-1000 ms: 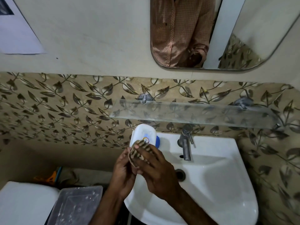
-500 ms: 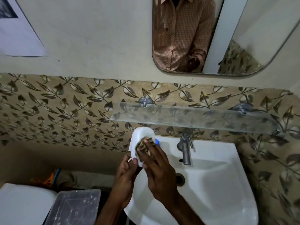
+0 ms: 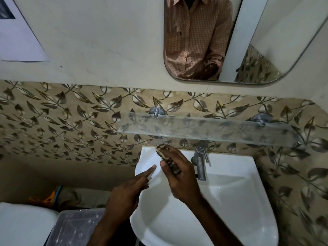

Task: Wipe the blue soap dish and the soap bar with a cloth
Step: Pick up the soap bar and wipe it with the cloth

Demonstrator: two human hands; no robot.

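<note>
Striped cloth (image 3: 161, 151) in the curled grip of the right hand (image 3: 179, 176) at the sink (image 3: 230, 167) rim; left hand (image 3: 127, 194) straight-fingered alongside

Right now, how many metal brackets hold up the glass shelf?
2. One bracket near the glass shelf's left end, the other towards its right end. None looks hidden.

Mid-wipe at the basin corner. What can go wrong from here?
1. The right hand holds the cloth right at the back-left corner of the sink rim. A sideways stroke may push whatever lies beneath over the edge. Soap bar and dish are not visible, possibly hidden under that grip.
2. The glass shelf hangs close above the cloth, so lifting could bump it.
3. The tap stands just right of the hand, and a wide stroke might knock its lever.
</note>
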